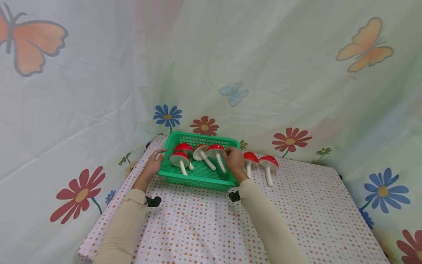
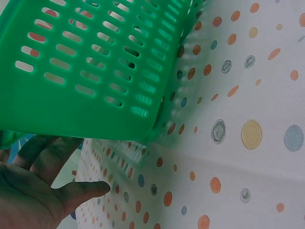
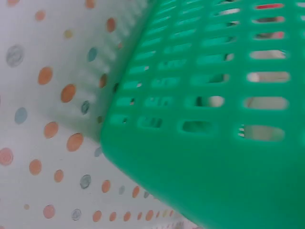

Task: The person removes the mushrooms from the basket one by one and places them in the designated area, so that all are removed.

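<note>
A green plastic basket (image 1: 197,182) stands on the dotted tablecloth, holding several toy mushrooms with red caps and white stems. My left hand (image 1: 153,164) is at its left end, fingers extended against the rim; in the left wrist view the thumb of the left hand (image 2: 33,195) sticks out, apart from the basket wall (image 2: 81,114). Over the right rim, my right hand (image 1: 234,160) bends inward, its fingertips at the cap edge of the rightmost mushroom (image 1: 215,148) inside. The right wrist view shows only the basket's outer wall (image 3: 190,167), hiding that hand.
Two more mushrooms lie on the cloth right of the basket, one partly behind my right hand and the other mushroom (image 1: 269,164) farther right. A flower-printed curtain (image 1: 280,91) hangs behind the table (image 1: 306,205).
</note>
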Available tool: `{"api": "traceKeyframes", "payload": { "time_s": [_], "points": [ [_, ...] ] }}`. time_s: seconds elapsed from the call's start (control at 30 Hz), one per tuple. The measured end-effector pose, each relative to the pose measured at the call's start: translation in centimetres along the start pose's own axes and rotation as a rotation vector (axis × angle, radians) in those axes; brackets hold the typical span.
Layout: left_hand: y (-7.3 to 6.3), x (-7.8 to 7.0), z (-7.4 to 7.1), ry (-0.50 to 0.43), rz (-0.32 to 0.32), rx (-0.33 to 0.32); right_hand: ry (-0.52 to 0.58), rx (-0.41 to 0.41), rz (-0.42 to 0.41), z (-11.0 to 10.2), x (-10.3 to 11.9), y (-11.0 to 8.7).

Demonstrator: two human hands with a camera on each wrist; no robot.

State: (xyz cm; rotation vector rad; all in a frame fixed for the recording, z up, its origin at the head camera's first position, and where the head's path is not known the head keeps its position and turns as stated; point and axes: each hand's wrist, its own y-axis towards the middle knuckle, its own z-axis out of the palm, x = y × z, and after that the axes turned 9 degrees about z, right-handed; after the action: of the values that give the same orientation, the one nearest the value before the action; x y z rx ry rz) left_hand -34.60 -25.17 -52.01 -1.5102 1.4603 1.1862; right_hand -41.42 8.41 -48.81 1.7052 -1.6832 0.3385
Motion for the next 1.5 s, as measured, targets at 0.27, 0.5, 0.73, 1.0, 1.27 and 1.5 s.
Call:
{"api": "traceKeyframes", "payload": {
  "time_s": [0.27, 0.5, 0.73, 1.0, 1.27, 1.5],
  "points": [
    [0.0, 0.2, -0.2, -0.014, -0.004, 0.006, 0.215, -0.098, 0.071, -2.6, -0.5, 0.2],
    [0.1, 0.3, -0.1, -0.019, 0.001, 0.0, 0.338, -0.249, 0.113, -6.0, -2.4, 0.9],
    [-0.2, 0.0, -0.2, 0.007, 0.007, -0.002, 0.294, -0.381, 0.178, -9.2, -5.8, 1.7],
    [-0.2, 0.0, -0.1, 0.003, 0.009, 0.003, 0.309, -0.493, 0.34, -13.0, -10.8, 2.7],
    [-0.2, 0.0, 0.0, -0.027, 0.0, -0.002, 0.195, -0.478, 0.563, -15.5, -16.5, 1.9],
    [-0.3, -0.3, -0.2, -0.026, -0.008, -0.013, 0.123, -0.48, 0.704, -16.1, -20.4, 0.7]
  ]
}}
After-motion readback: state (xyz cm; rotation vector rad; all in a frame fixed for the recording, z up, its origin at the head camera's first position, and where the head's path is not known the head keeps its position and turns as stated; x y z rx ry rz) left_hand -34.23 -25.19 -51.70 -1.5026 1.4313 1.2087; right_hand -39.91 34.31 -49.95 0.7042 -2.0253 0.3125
